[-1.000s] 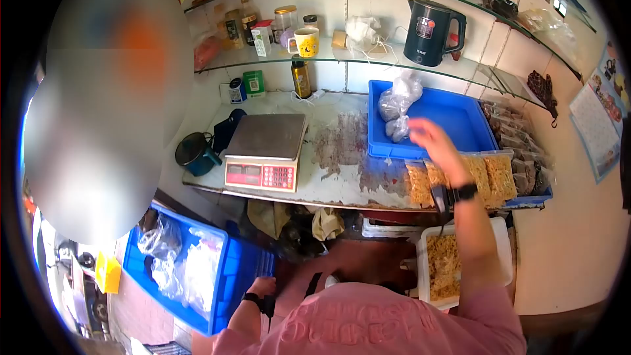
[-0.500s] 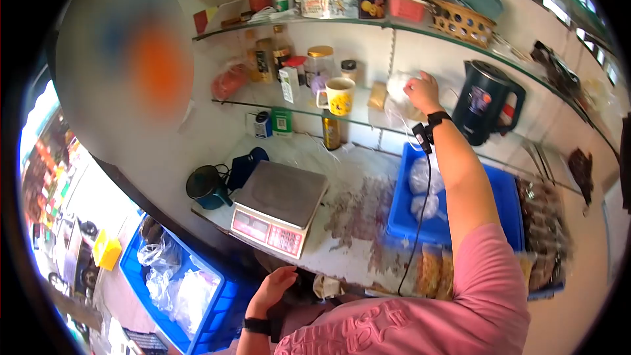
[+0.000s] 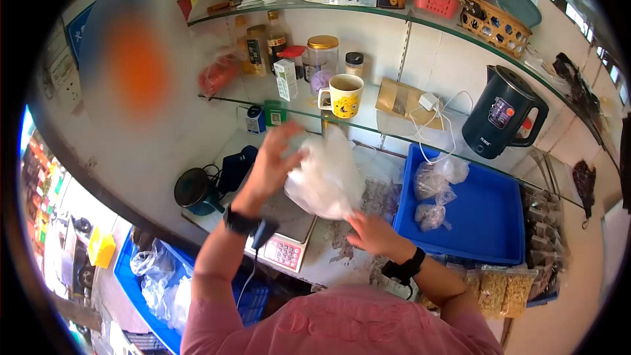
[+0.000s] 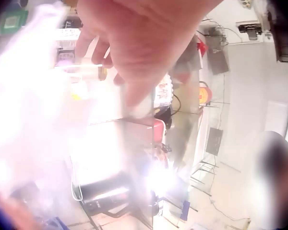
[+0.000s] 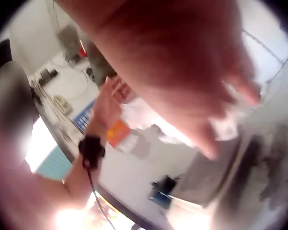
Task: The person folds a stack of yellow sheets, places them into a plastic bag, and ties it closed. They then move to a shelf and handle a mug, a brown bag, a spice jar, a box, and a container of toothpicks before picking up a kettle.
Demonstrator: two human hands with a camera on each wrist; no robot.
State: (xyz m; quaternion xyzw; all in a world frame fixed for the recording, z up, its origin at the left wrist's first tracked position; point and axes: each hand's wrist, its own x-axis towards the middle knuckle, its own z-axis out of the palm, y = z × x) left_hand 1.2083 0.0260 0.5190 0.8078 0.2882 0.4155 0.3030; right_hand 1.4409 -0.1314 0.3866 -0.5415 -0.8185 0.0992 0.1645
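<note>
A bunched white plastic bag (image 3: pixel 327 177) hangs over the digital scale (image 3: pixel 281 253) in the head view. My right hand (image 3: pixel 380 235) pinches the bag's lower corner between thumb and fingers. Left of the bag, my left hand (image 3: pixel 271 161) is raised with its fingers apart and loosely bent, holding nothing. In the right wrist view the left hand (image 5: pixel 105 106) shows spread fingers next to the white bag (image 5: pixel 139 114). Glare washes out much of the left wrist view, where the left hand (image 4: pixel 139 48) fills the top.
A blue tray (image 3: pixel 470 236) at the right holds small knotted plastic bags (image 3: pixel 432 184). Above it, a glass shelf bears a dark kettle (image 3: pixel 505 115), a white charger with cable (image 3: pixel 430 102) and a yellow-patterned mug (image 3: pixel 344 96). A dark green pot (image 3: pixel 194 190) stands left of the scale.
My right hand reached from the blue tray to the shelf, then brought the white bag down and left over the scale. My left hand rose from low by the blue crate to beside the bag.
</note>
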